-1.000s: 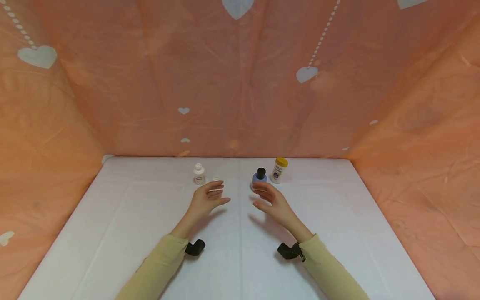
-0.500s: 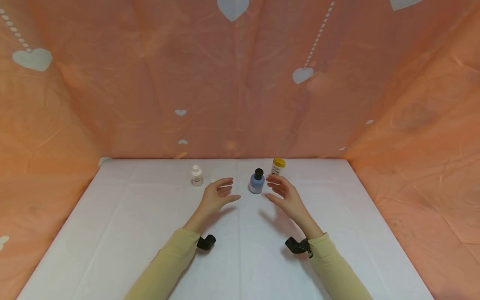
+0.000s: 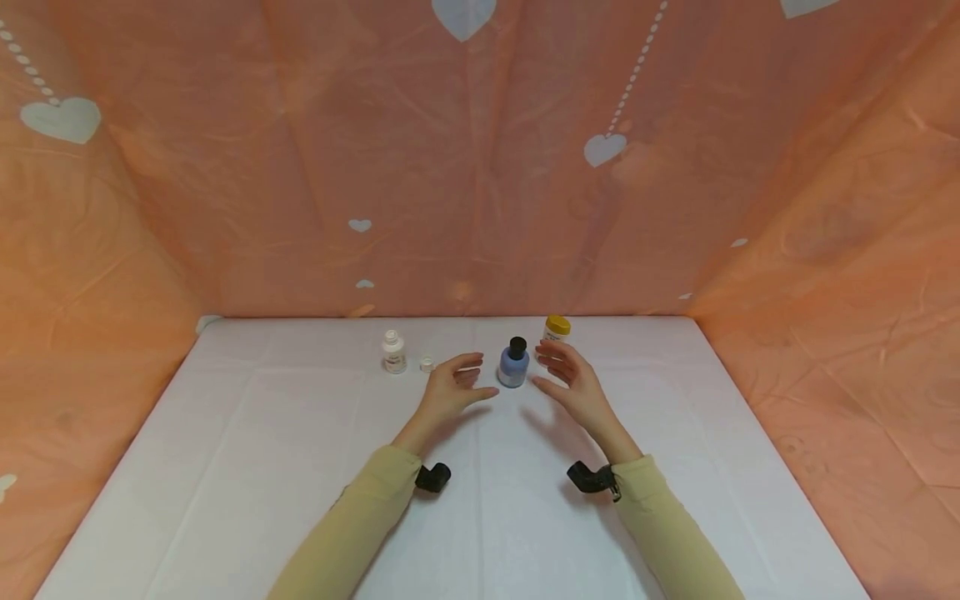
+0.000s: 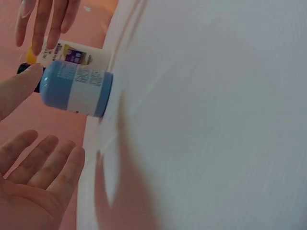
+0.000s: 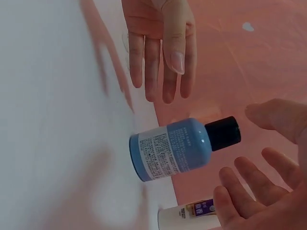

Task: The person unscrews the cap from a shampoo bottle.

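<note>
Left hand (image 3: 453,387) up over the white counter (image 3: 480,533), palm turned inward, thumb and fingers well apart! Sweep from the far left, then: a white bottle (image 3: 394,354) stands upright at this hand's ten o'clock, printed label on its front. Closer in, between ten and eleven, sits a small white piece (image 3: 427,364), too tiny to make out fully. Down at seven, a pale yellow sleeve (image 3: 360,517) with a black wrist camera (image 3: 433,477) at the cuff.

On to the middle, and it's the blue bottle (image 3: 513,371)! Upright on the counter, black cap on top, pale label covered in fine print; two o'clock from the left hand, just beside that thumb tip, and ten o'clock from the right hand (image 3: 573,383), squarely between the pair.

Over to that right hand: palm in, thumb apart from gently bent fingers, near the blue bottle but clear of it. At its eleven o'clock, a white tub (image 4: 74,55) shows its yellow lid (image 3: 557,324), the fingers partly hiding the rest; whether they touch, I can't tell. Another sleeve (image 3: 671,521) runs off towards five. And at twelve, an orange backdrop (image 3: 315,167), dotted with pale hearts!
</note>
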The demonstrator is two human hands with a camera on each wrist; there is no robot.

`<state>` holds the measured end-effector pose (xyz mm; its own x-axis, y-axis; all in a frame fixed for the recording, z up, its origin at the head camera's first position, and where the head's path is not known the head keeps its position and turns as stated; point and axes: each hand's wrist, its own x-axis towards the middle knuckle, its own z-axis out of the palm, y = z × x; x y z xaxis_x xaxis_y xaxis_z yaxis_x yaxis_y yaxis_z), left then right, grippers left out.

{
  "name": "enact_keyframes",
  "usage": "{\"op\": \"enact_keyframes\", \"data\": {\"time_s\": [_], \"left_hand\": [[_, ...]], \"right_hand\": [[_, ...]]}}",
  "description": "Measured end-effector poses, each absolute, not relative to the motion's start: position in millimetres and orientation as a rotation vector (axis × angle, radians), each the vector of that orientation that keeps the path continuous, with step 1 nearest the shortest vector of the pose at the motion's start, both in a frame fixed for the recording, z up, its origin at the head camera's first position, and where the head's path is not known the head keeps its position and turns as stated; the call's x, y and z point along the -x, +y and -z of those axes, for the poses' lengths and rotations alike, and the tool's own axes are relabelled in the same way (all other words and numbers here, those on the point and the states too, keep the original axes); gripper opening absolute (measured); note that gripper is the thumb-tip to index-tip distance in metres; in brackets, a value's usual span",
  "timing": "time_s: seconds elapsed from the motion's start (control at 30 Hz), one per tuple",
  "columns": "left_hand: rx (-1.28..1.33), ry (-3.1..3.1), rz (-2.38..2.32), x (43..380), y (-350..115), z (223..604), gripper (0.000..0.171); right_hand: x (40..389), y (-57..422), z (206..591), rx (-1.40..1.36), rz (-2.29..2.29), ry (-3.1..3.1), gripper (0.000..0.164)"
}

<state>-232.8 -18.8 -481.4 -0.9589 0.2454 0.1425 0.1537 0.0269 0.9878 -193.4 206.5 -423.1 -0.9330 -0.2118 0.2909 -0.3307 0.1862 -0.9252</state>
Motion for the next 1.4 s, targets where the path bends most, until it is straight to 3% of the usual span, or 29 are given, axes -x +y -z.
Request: {"op": "enact_keyframes", "data": {"time_s": [0.93, 1.4], "left_hand": [[-0.469, 2.259, -2.110, 248, 13, 500, 0.069], [-0.402, 2.285, -2.162, 251, 27, 497, 0.057]], "right_hand": [[215, 186, 432, -0.551, -1.776, -2.328, 0.057], [217, 175, 434, -0.462, -1.775, -2.305, 0.051]]}}
